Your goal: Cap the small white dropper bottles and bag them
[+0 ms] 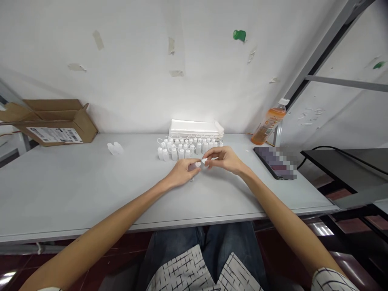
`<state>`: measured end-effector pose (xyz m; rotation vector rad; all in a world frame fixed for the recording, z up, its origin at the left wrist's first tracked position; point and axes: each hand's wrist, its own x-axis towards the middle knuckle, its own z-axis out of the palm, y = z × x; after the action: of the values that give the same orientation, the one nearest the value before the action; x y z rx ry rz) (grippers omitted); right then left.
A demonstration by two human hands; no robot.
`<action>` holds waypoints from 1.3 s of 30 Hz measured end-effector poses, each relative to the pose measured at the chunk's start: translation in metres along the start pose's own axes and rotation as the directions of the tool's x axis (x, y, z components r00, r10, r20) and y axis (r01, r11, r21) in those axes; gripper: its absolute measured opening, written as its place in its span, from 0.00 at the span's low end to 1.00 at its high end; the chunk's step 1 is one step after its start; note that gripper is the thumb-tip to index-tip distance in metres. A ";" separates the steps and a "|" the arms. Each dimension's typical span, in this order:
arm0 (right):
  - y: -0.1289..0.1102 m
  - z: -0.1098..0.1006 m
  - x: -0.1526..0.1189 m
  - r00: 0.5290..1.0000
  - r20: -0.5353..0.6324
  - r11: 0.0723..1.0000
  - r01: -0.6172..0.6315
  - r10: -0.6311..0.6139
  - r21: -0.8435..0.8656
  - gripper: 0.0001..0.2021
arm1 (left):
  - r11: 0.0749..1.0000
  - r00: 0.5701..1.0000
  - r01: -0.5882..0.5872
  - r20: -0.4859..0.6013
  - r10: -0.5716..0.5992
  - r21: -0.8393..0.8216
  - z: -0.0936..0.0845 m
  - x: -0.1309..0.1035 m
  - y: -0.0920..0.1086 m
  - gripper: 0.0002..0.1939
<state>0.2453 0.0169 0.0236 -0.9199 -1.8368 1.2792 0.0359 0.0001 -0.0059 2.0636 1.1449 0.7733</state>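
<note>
Both hands meet over the middle of the table, in front of a group of small white plastic bottles (181, 152) with looped caps. My left hand (182, 172) is closed around a small white bottle (198, 164), mostly hidden by the fingers. Close beside it, my right hand (222, 158) pinches a small white cap (204, 161) between thumb and fingertips. Whether the cap touches the bottle I cannot tell. Several bottles stand upright in rows just beyond the fingers.
Behind the bottles lies a white tray or stack (194, 127) against the wall. An open cardboard box (57, 125) sits at the far left, near a crumpled white piece (115, 148). To the right are an orange drink bottle (268, 124) and a phone (274, 162).
</note>
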 end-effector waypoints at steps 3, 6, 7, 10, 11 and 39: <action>0.001 0.007 0.001 1.000 0.015 1.000 -0.008 0.008 0.013 0.11 | 1.000 0.999 -0.027 0.017 0.027 -0.001 0.000 0.000 0.000 0.23; 0.003 0.010 0.001 1.000 0.021 1.000 0.001 -0.001 0.004 0.11 | 1.000 0.999 -0.031 0.031 0.031 0.005 0.001 0.000 0.001 0.21; 0.004 0.011 0.001 1.000 0.023 1.000 0.002 -0.002 0.000 0.11 | 1.000 0.999 -0.029 0.031 0.029 -0.003 0.001 0.000 0.001 0.21; 0.007 0.011 0.001 1.000 0.024 1.000 -0.016 0.016 -0.009 0.13 | 0.998 0.999 -0.032 0.042 0.034 -0.046 0.001 0.000 0.003 0.18; 0.007 0.011 0.001 0.999 0.022 1.000 -0.024 0.024 -0.019 0.14 | 0.998 0.998 -0.033 0.052 0.036 -0.061 0.001 0.000 0.004 0.17; 0.010 0.016 0.001 0.999 0.046 0.946 -0.004 0.020 -0.323 0.14 | 0.999 0.999 -0.004 0.037 0.002 0.044 0.005 -0.004 0.009 0.15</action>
<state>0.2328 0.0128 0.0102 -1.0801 -2.1230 1.0310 0.0423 -0.0079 -0.0023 2.1081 1.1485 0.7143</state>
